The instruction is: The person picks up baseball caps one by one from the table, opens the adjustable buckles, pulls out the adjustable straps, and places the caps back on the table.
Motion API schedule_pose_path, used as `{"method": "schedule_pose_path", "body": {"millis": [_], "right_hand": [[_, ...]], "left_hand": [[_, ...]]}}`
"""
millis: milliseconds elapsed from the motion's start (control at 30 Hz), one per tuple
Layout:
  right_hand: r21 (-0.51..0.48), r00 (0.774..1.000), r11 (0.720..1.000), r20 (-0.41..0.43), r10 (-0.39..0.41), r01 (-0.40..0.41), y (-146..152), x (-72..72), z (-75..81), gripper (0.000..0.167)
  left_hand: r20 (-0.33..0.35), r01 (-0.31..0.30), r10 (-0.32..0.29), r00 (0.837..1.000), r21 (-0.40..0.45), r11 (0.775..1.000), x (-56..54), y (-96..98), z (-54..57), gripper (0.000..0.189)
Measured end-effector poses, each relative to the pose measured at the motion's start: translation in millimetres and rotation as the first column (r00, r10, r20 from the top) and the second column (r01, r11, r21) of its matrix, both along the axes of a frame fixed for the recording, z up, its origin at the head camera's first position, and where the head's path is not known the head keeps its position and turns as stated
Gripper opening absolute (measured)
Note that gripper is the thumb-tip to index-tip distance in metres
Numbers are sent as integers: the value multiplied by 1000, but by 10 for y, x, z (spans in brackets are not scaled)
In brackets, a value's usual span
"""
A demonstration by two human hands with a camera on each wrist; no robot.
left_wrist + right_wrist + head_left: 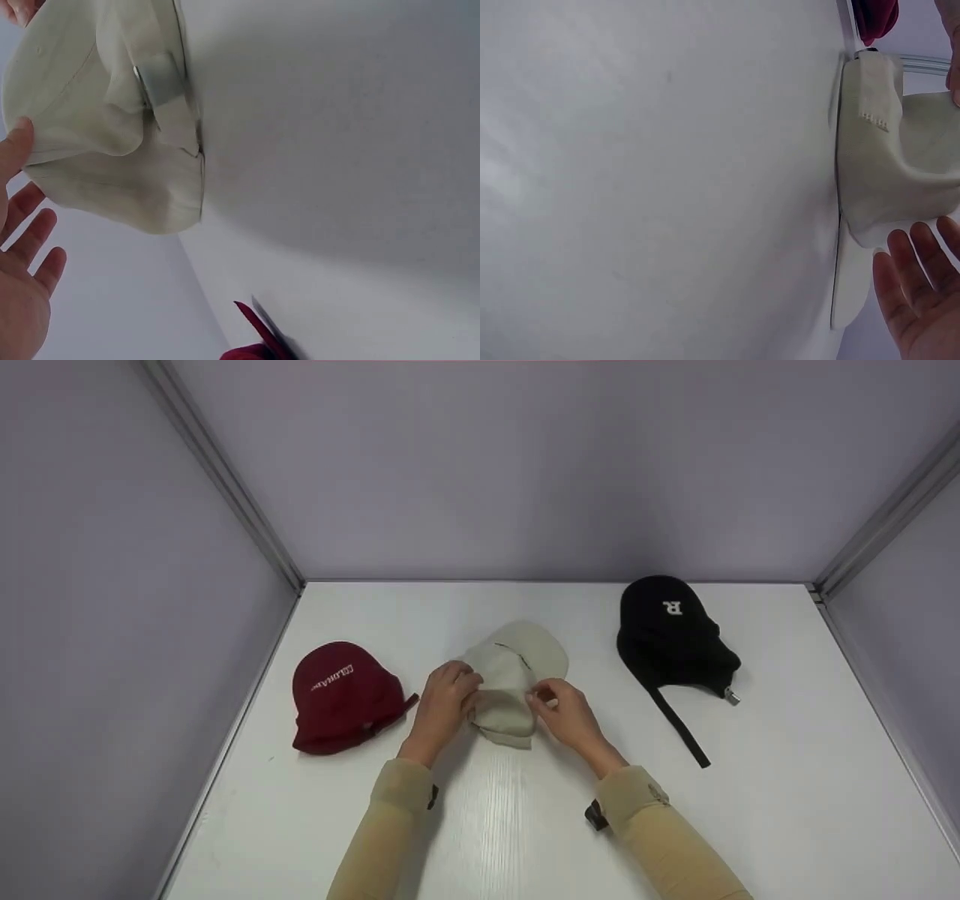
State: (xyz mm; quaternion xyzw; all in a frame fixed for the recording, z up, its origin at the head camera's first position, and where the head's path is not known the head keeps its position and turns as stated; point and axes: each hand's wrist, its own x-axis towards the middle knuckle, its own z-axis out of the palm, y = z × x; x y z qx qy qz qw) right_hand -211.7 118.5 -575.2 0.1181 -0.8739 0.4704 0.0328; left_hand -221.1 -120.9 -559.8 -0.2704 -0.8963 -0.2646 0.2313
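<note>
A beige baseball cap (pixel 506 686) lies in the middle of the table, its brim pointing away and to the right. My left hand (pixel 448 694) pinches the left side of its crown between thumb and fingers; in the left wrist view the thumb (pixel 19 142) lies on the fabric. On the opposite side, my right hand (pixel 566 712) pinches the crown's edge with thumb and index finger, while the other fingers (pixel 907 270) spread beside the cap. The back strap with its metal buckle (pixel 159 79) shows in the left wrist view. The crown is partly folded in.
A dark red cap (pixel 345 697) with white lettering sits left of the beige cap. To the right rests a black cap (pixel 664 630) with a white letter, its long strap (pixel 679 727) trailing toward the front. Grey walls (pixel 480 472) enclose the white table (pixel 795 810).
</note>
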Motion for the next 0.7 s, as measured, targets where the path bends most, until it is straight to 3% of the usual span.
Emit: {"method": "schedule_pose_path", "body": {"millis": [433, 700], "right_hand": [[-58, 1000, 998, -12, 22, -23, 236, 161, -7, 40], [-50, 979, 998, -205, 17, -28, 370, 299, -10, 36]], "left_hand": [[-29, 12, -14, 999, -62, 998, 110, 219, 225, 18], [-40, -7, 5, 999, -51, 999, 162, 352, 417, 18]]}}
